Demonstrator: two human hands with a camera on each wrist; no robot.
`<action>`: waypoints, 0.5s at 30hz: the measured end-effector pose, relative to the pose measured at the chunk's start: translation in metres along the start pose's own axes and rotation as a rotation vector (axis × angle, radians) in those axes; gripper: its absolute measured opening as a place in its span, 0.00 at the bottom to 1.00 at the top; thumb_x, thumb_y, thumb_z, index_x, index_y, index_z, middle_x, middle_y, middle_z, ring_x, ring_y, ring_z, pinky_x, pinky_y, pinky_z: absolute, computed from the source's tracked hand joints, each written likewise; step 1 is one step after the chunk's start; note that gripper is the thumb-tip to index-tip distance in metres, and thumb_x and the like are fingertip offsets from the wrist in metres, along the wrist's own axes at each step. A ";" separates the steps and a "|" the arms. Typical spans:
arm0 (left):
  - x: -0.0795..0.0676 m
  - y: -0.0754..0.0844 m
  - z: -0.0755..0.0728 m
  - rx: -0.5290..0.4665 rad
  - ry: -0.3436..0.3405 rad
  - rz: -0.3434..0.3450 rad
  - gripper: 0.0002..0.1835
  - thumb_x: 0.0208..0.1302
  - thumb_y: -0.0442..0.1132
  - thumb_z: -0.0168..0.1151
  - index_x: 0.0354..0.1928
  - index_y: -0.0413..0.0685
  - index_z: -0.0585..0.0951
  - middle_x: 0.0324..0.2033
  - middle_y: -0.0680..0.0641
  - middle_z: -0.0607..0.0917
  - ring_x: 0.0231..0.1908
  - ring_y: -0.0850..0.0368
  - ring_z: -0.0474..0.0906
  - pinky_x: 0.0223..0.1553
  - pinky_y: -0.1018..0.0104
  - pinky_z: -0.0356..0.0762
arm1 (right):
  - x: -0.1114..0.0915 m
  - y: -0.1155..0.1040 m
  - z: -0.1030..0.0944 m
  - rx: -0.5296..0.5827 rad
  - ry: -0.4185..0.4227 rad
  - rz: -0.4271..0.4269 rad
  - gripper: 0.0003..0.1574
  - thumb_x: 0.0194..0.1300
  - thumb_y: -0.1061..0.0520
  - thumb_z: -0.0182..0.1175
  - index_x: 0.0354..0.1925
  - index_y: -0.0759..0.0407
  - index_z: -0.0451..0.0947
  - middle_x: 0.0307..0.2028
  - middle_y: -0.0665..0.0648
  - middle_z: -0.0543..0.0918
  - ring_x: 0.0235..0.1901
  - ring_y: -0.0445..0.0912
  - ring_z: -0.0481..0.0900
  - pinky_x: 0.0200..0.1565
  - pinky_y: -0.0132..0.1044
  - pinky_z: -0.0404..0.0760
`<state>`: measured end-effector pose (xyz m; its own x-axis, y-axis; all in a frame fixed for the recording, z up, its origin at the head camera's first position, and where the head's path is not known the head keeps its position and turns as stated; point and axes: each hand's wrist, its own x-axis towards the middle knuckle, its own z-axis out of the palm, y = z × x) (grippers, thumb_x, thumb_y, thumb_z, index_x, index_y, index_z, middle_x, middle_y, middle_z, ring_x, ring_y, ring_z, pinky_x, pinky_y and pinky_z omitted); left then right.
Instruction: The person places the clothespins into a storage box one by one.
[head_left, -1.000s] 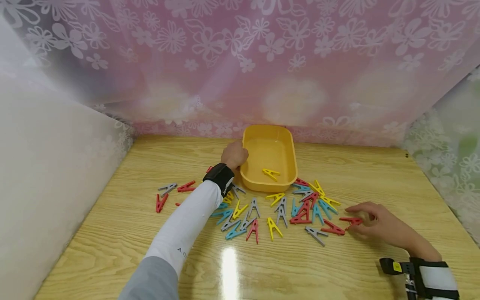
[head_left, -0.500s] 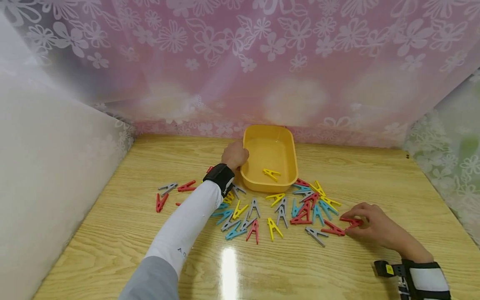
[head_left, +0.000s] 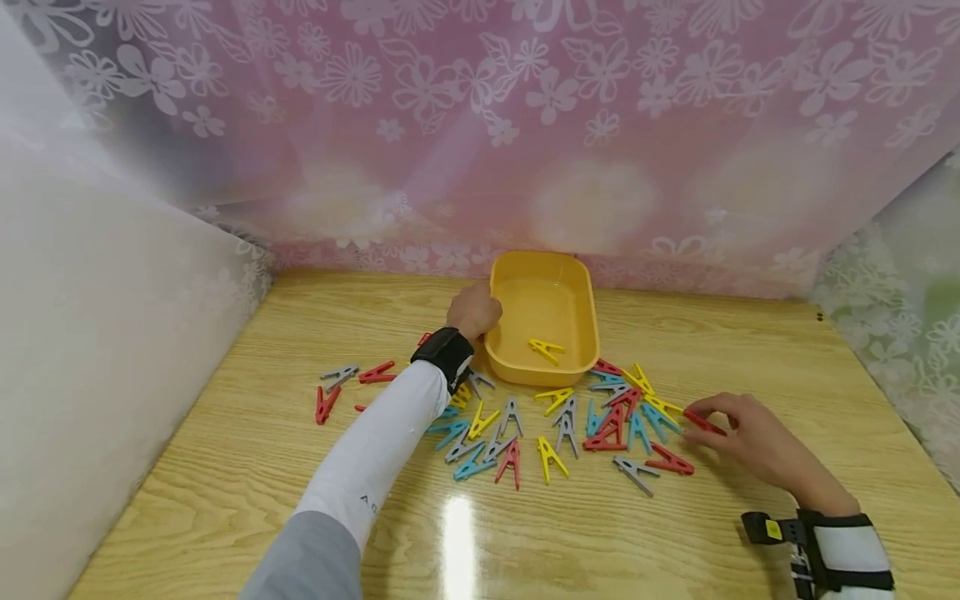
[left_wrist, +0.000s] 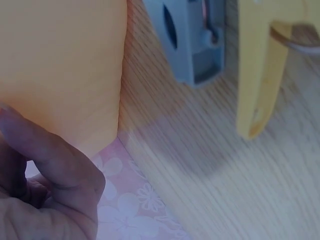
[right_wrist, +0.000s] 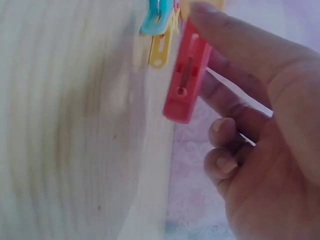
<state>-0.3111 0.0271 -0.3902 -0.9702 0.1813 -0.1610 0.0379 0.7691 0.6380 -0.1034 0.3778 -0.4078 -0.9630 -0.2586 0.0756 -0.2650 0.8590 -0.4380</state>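
Note:
A yellow plastic tub (head_left: 542,377) stands at the back of the table with one yellow clothespin (head_left: 552,347) inside. My left hand (head_left: 475,310) grips the tub's left side; in the left wrist view its curled fingers (left_wrist: 65,165) lie against the tub wall (left_wrist: 60,60). Over on the right, my right hand (head_left: 761,442) pinches a red clothespin (head_left: 705,422) between thumb and fingers. The right wrist view shows this clothespin (right_wrist: 187,75) held above the table, the other fingers curled in below.
Many red, yellow, blue and grey clothespins lie scattered before the tub, among them a red one (head_left: 670,460) and a grey one (head_left: 635,472) near my right hand. More lie left of my left forearm (head_left: 375,454). A pink flowered curtain (head_left: 450,167) hangs behind the table.
My right hand has closed its fingers on the red clothespin, lifted it and shifted it slightly away from me. The left hand keeps its place at the tub.

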 end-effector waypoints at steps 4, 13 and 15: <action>0.000 -0.001 0.000 0.005 0.006 0.010 0.11 0.69 0.37 0.47 0.48 0.40 0.74 0.29 0.42 0.79 0.22 0.51 0.78 0.17 0.65 0.74 | 0.008 -0.004 0.001 -0.026 0.070 -0.006 0.20 0.58 0.51 0.68 0.46 0.60 0.82 0.42 0.57 0.82 0.32 0.46 0.68 0.31 0.38 0.65; 0.001 -0.001 0.001 0.022 0.017 0.013 0.11 0.68 0.37 0.48 0.46 0.41 0.75 0.28 0.43 0.79 0.22 0.51 0.77 0.18 0.65 0.74 | 0.032 -0.021 0.003 -0.030 0.206 -0.032 0.21 0.61 0.52 0.66 0.49 0.62 0.80 0.44 0.61 0.81 0.36 0.51 0.67 0.34 0.43 0.63; 0.000 -0.002 0.000 0.026 0.023 0.019 0.10 0.68 0.37 0.48 0.46 0.41 0.75 0.28 0.43 0.79 0.23 0.51 0.77 0.19 0.65 0.73 | 0.038 -0.025 0.004 -0.031 0.244 -0.047 0.21 0.61 0.53 0.66 0.50 0.62 0.80 0.44 0.62 0.80 0.36 0.51 0.67 0.34 0.42 0.62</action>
<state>-0.3110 0.0262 -0.3915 -0.9745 0.1817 -0.1315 0.0620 0.7817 0.6205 -0.1335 0.3449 -0.3980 -0.9317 -0.1874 0.3112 -0.3076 0.8627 -0.4015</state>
